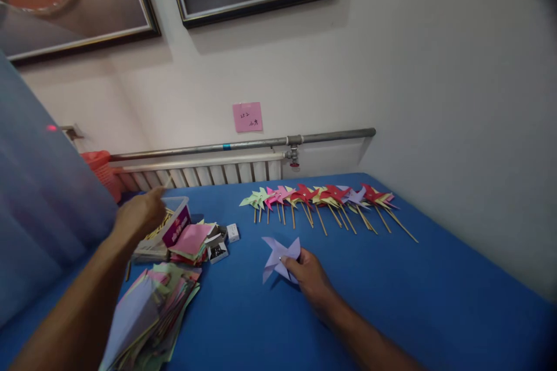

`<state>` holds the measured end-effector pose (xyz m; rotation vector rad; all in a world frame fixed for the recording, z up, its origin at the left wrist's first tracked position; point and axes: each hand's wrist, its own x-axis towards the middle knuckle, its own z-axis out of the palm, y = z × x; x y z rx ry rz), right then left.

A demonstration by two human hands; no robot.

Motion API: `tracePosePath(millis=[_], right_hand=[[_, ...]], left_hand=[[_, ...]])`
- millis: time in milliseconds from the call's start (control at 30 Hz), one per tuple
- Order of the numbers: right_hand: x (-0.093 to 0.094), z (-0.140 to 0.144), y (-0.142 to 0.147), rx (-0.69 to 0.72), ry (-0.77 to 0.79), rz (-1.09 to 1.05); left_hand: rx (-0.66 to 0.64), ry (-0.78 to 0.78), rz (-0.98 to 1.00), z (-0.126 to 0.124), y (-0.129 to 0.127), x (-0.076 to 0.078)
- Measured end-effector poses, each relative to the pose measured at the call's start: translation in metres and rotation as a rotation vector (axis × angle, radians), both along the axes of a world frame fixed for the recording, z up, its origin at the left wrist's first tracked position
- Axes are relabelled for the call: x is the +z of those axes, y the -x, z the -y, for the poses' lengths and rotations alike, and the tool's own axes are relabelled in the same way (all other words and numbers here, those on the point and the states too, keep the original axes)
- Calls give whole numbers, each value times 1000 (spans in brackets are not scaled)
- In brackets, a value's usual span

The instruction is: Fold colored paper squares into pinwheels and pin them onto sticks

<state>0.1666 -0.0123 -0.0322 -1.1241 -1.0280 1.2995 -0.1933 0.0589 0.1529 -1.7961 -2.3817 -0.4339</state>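
From the head camera, the right hand (307, 271) pinches a lavender paper pinwheel (278, 257) by its centre, the pinwheel lying flat on the blue bench (391, 295), near its middle. The left hand (138, 214) reaches over a clear plastic box (174, 217) at the left side; its fingers curl downward, and whether they grip anything cannot be told. Just beside the box lie pink paper squares (191, 239), and nearer the camera a loose stack of coloured sheets (148, 313). Farther back, a row of finished pinwheels on wooden sticks (324, 200) lies along the bench below a radiator (209, 171).
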Motion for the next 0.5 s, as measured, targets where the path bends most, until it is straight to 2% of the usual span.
tracePosePath(millis=[33, 100, 200, 267, 367, 500], right_hand=[[0, 0, 0, -7, -6, 4], [0, 1, -1, -12, -18, 7], [-2, 2, -3, -17, -37, -5], [-3, 2, -6, -31, -38, -30], [-3, 2, -8, -55, -24, -80], [-1, 1, -9, -60, 11, -107]], left_hand=[[-80, 6, 57, 5, -17, -5], [-269, -19, 226, 15, -59, -26], [-424, 44, 496, 31, -124, -73], [-532, 38, 673, 40, -155, -104], [-635, 17, 823, 49, -175, -134], [-613, 69, 771, 50, -170, -146]])
